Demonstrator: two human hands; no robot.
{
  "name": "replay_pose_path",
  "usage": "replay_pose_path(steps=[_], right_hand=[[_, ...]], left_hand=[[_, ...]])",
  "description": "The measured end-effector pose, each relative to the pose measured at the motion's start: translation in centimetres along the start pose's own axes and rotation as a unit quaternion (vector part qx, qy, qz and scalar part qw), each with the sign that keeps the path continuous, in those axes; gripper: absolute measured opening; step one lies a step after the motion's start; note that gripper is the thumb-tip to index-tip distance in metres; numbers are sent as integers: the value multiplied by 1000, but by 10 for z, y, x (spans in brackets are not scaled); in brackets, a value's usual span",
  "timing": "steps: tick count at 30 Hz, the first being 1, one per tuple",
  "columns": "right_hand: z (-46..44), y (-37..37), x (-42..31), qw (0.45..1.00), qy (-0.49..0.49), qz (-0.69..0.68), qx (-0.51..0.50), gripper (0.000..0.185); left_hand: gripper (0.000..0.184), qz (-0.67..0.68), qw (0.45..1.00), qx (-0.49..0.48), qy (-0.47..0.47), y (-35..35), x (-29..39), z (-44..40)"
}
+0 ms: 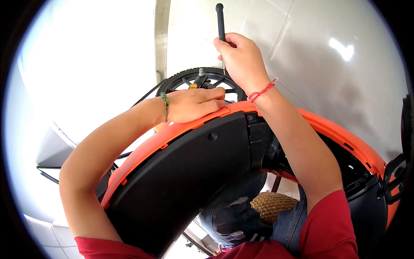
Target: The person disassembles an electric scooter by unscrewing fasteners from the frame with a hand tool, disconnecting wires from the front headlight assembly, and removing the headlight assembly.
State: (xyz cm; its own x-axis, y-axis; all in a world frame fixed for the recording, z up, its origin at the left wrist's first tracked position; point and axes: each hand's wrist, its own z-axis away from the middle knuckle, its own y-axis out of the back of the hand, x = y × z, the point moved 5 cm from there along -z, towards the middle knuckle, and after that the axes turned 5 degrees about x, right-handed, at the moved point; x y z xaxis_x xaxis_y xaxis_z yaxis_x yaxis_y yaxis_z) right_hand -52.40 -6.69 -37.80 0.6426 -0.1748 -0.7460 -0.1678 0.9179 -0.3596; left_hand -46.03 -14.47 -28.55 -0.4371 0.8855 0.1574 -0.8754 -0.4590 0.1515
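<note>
Orange trim [239, 106] arcs from eight o'clock to four; at eleven the left hand [192, 103] lies across it, seemingly steadying it, its grip impossible to tell; at twelve a screwdriver [221, 23] points down, handle pinched in the right hand [246, 56] at one, likely for aim.

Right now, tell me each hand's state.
Left hand: on the curved orange plastic rim; gripping or not cannot be told.
Right hand: closed, holding the black-handled metal screwdriver.

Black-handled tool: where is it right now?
In the head view, the black-handled tool is at the top, slightly right of centre, held in the right hand, its thin shaft pointing down toward the spoked wheel.
</note>
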Motion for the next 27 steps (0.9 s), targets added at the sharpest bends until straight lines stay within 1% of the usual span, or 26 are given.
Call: replay_pose_path(steps=[1, 3, 4, 6, 7, 9, 10, 13, 14, 16, 17, 19, 20, 21, 22, 23, 25, 26, 27], right_hand=[[0, 0, 1, 1000, 7, -7, 3, 29], [0, -1, 2, 1000, 14, -14, 5, 29], [-1, -2, 3, 1000, 14, -13, 5, 29], [-3, -1, 4, 1000, 15, -10, 6, 29], [-2, -1, 5, 1000, 17, -12, 9, 29], [-3, 0, 5, 1000, 20, -15, 12, 28], [-3, 1, 5, 1000, 20, -2, 9, 29], [-2, 1, 3, 1000, 18, 9, 6, 29], [-2, 2, 2, 1000, 13, 9, 8, 29], [-1, 3, 1, 1000, 11, 8, 10, 29], [-1, 3, 2, 1000, 9, 5, 9, 29], [-2, 3, 2, 1000, 13, 7, 9, 29], [-2, 3, 2, 1000, 17, 10, 9, 29], [-3, 3, 3, 1000, 17, 10, 10, 29], [-3, 4, 4, 1000, 18, 6, 13, 29], [-3, 4, 4, 1000, 19, 1, 15, 28], [-2, 5, 3, 1000, 16, 9, 18, 29], [-2, 6, 2, 1000, 13, 16, 19, 29], [-3, 6, 3, 1000, 14, 17, 20, 29]], left_hand=[[32, -1, 1000, -1, -1, 0, -3, -2], [42, -25, 997, 22, -71, 2, 3, -5], [42, -24, 997, 22, -69, 3, 5, -5], [42, -70, 997, 12, 10, 4, 3, -8], [42, -70, 997, 11, 10, 1, 4, -10], [43, -57, 994, 51, 72, 2, -2, -13], [43, -57, 994, 51, 72, 0, -5, -13], [39, -32, 997, 74, -2, -3, -3, -12], [39, -33, 997, 74, -4, -2, -4, -12], [36, -60, 998, 17, 19, -1, 0, -8], [36, -60, 998, 16, 19, 0, -3, -9], [34, -34, 999, -12, -24, -2, -4, -12], [34, -34, 999, -13, -25, -4, -7, -13], [30, -42, 997, 27, -59, -3, -3, -12], [31, -51, 992, 66, -93, -1, 1, -11], [31, -51, 992, 65, -94, -1, 2, -12], [41, -75, 995, 60, 9, 3, 0, -12], [41, -76, 995, 60, 9, 4, 0, -12], [44, -80, 993, 79, 32, 6, -2, -13]])
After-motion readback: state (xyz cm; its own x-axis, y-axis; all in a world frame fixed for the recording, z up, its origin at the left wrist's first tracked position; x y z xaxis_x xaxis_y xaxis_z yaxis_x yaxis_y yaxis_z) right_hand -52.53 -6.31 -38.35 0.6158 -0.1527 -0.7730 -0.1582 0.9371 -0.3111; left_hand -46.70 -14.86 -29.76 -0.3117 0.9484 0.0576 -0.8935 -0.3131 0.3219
